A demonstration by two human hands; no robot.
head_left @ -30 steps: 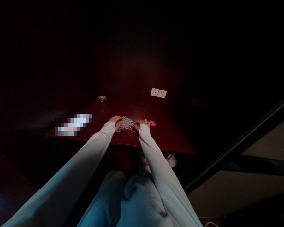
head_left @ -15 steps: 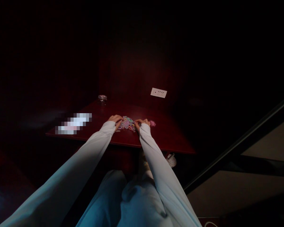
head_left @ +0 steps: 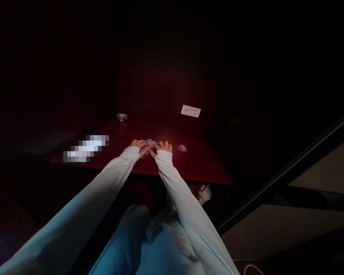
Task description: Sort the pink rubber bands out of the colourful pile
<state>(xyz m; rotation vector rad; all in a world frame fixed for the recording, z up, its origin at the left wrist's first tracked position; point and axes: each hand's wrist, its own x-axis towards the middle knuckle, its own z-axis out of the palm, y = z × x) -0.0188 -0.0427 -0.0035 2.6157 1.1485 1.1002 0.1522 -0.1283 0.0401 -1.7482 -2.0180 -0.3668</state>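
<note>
The right hand [head_left: 164,146] is now sitting farther left, closer to the left hand [head_left: 138,144], so the coloured pile [head_left: 151,143] is lying bunched between them on the table [head_left: 200,166]. Fingers are curling partly; I cannot tell whether they are gripping any. The pink bunch [head_left: 182,148] is lying apart, right.

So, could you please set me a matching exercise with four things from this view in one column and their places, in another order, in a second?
Things:
1. Pink bundle
2. Lidded jar
3. Socket plate
4. Multicoloured pile

Places:
A. On the wall behind the table
B. Between the left hand and the right hand
C. On the table, to the right of the right hand
D. Near the table's far left corner

Right pairs: 1-C, 2-D, 3-A, 4-B.
</note>
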